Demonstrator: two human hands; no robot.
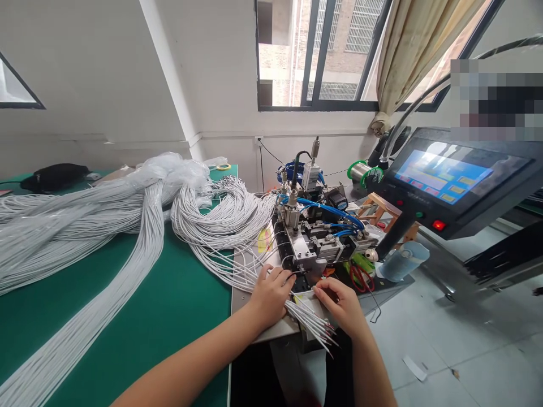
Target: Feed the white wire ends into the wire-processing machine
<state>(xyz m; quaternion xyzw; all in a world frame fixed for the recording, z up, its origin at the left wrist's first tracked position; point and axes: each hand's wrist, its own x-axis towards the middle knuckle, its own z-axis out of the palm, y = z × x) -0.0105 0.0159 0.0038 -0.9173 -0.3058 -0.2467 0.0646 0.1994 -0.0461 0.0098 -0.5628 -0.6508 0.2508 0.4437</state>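
Note:
My left hand [272, 297] is closed over a bundle of white cables [311, 317], whose stripped, reddish-tipped ends fan out toward me below the hand. Its fingertips reach the front of a small bench machine [303, 249] with metal cylinders and blue air hoses. Thumb and forefinger of my right hand [343, 305] are pinched together just in front of the machine. A single white cable [304, 292] runs from the left hand's side to those fingertips. The exact grip on its end is too small to make out.
Long white cable bundles [85, 226] and plastic wrapping [169, 169] cover the green table [195, 339] at left. A control screen [445, 175] stands right of the machine, with a solder wire spool [360, 172], red-handled scissors [362, 278] and a clear plastic container [405, 261] nearby.

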